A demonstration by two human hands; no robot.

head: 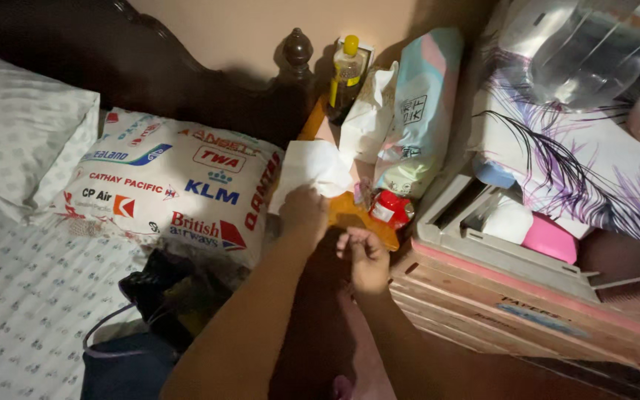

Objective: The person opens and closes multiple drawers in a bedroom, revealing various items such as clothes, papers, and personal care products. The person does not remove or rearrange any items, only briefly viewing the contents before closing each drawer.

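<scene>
Tissue [311,167] is the thing we have in hand, a white sheet spread flat over the orange stand [350,215] that sits wedged between the bed and the crate [498,267]. We take the stand as our landmark. Our left hand [304,213] rests on the near edge of the sheet, knuckles toward us; the fingers are curled under and hidden, so we cannot tell whether they pinch the paper or only press on it. Our right hand [368,255] hangs just below the stand's front edge, fingers bent loosely together, thumb tucked in, with nothing visible between them.

We judge the sheet lies as it does because the stand top is the only firm flat spot here. Its long axis runs from our hand up and slightly right, toward the back of the stand, and its far corner nearly meets the white bag [368,118].

At the back of the stand stands a bottle [347,74] with a yellow cap, upright against the wall. A tall pastel packet [420,104] leans at the stand's right side, and a small red jar [390,209] sits at its foot. Left of the stand lies a printed pillow [172,185].
</scene>
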